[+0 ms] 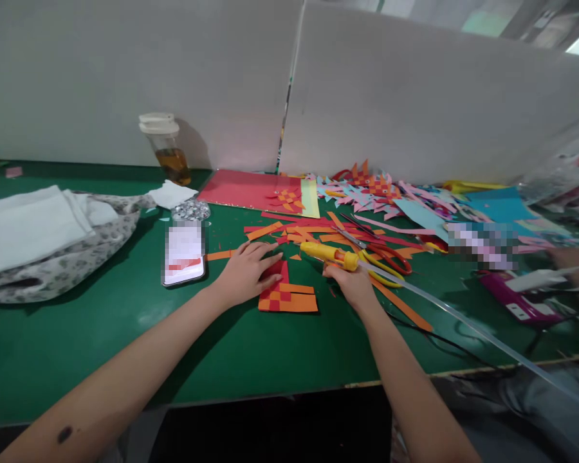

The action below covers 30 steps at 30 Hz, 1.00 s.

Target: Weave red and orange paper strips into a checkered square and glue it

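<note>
My left hand [249, 272] lies palm down with its fingers spread over a woven piece of red and orange paper strips [296, 301]. Part of that piece is hidden under the fingers. My right hand [351, 283] is closed around a yellow hot glue gun [330, 254], whose nozzle points left, towards the left hand. A long translucent glue stick [444, 307] runs out of the gun's back to the lower right. Several loose orange and red paper strips [313, 226] lie just beyond both hands.
Scissors with red and yellow handles [390, 258] lie beyond my right hand. A phone [184, 254] is left of my left hand. Behind are a drink cup [171, 154], red sheet [244, 190] and woven paper fish [289, 198]. A purple power strip [518, 299] with cables sits right.
</note>
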Motion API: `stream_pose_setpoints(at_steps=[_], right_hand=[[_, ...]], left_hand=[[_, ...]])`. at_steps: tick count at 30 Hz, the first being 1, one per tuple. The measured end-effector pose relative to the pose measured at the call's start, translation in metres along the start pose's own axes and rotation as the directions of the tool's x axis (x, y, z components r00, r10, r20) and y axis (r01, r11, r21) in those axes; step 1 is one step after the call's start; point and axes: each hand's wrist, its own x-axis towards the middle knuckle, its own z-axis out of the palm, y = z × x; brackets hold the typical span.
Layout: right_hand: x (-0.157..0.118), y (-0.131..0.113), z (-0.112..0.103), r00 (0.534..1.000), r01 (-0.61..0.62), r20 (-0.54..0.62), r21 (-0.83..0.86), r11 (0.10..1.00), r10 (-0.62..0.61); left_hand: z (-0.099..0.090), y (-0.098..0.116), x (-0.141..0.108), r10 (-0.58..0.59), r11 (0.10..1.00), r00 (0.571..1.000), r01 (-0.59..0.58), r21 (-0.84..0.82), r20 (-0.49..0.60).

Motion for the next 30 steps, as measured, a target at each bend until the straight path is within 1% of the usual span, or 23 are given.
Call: stream_pose_setpoints(at_steps=[2,4,7,10,12,14,18,20,21,24,27,30], right_hand=[[0.0,-0.002,0.001,0.999,-0.037,-0.019,0.043,0.998,0.038],[-0.001,-0.003,0.003,0.998,-0.039,-0.049,0.024,0.999,0.04],[-0.002,-0.005,0.007,0.993,0.05,-0.099,-0.147,0.988,-0.065],[-0.005,-0.006,0.013,0.968,0.169,-0.113,-0.356,0.919,-0.222],[-0.006,-0.006,0.017,0.95,0.239,-0.071,-0.461,0.854,-0.304],[-0.007,-0.007,0.023,0.937,0.29,-0.013,-0.532,0.796,-0.35],[-0.009,-0.01,0.033,0.924,0.346,0.092,-0.611,0.712,-0.371],[-0.009,-0.01,0.034,0.928,0.344,0.122,-0.646,0.681,-0.352],[-0.008,-0.01,0.033,0.934,0.326,0.118,-0.664,0.673,-0.336],[-0.005,-0.008,0.024,0.96,0.221,0.035,-0.704,0.675,-0.278],[-0.001,-0.002,0.014,0.967,0.132,-0.059,-0.71,0.691,-0.246],[-0.001,0.002,0.011,0.956,0.14,-0.093,-0.688,0.712,-0.278]], left_hand=[[0.0,0.0,0.0,-0.029,0.999,0.999,0.028,-0.02,-0.018],[-0.001,0.001,0.001,-0.061,0.997,0.997,0.058,-0.059,-0.055],[-0.004,0.001,0.003,-0.138,0.984,0.985,0.124,-0.127,-0.107],[-0.006,0.0,0.003,-0.188,0.972,0.976,0.17,-0.162,-0.106],[-0.005,-0.001,0.003,-0.192,0.97,0.977,0.176,-0.168,-0.087],[-0.003,-0.003,0.002,-0.184,0.97,0.981,0.172,-0.17,-0.059],[0.0,-0.004,0.001,-0.167,0.969,0.986,0.164,-0.184,-0.001],[0.0,-0.003,0.001,-0.167,0.967,0.986,0.165,-0.193,0.007],[0.0,-0.003,0.001,-0.167,0.966,0.986,0.166,-0.196,0.007],[-0.001,-0.002,0.001,-0.167,0.965,0.986,0.164,-0.205,0.006],[0.0,-0.002,0.0,-0.164,0.961,0.986,0.161,-0.223,0.007],[0.001,-0.003,0.0,-0.169,0.957,0.986,0.167,-0.238,0.013]])
